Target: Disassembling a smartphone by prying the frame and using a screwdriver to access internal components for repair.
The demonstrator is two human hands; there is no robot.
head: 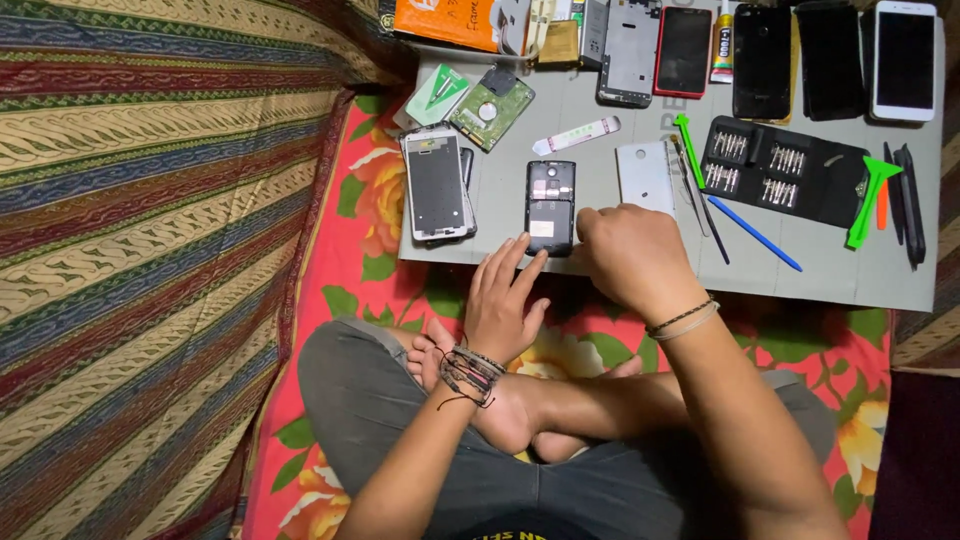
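Observation:
A black phone with its back cover off [550, 207] lies on a grey mat [640, 275]. My left hand [505, 300] rests at the mat's near edge, fingers apart, fingertips touching the phone's lower end. My right hand [632, 255] is curled just right of the phone, fingers bent down onto the mat; whether it holds anything is hidden. A white back cover [645, 177] lies just beyond that hand.
A phone frame [436, 184], a hard drive [490, 109], a white strip [577, 135], a screwdriver bit case [783, 170], green and blue pry tools [868, 200], a glue tube [722, 35] and several phones [763, 60] lie on the mat. Striped fabric [150, 200] rises at left.

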